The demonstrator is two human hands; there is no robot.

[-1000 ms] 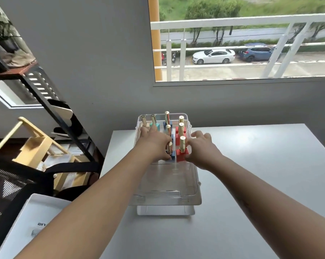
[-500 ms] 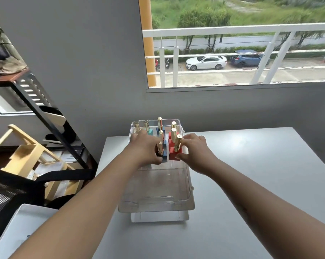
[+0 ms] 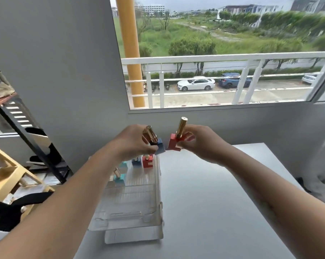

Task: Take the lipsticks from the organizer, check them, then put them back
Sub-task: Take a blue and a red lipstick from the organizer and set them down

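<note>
Left hand [image 3: 132,142] up in the air, fingers curled tight round a blue-based lipstick [image 3: 160,146], its gold cap tilting back toward the wrist. Right hand [image 3: 201,141] level with it, thumb and fingertips pinching the red block of a red-based lipstick [image 3: 173,142], whose gold tube stands almost upright and leans a touch to the right. The two coloured bases sit just beside each other between the hands; whether they touch, I can't tell.

Below the hands, the clear organizer [image 3: 129,208] lies on the white table [image 3: 210,199], close to its left edge. Four lipsticks stand in it: a teal one [image 3: 119,178] nearest the camera on the left, a second teal one [image 3: 123,165] behind it, then a blue one [image 3: 136,162] and a red one [image 3: 147,161] at the far end, their tops partly hidden under the left hand. Beyond, a window with a white railing [image 3: 223,57] and a white car [image 3: 196,84] parked outside.
</note>
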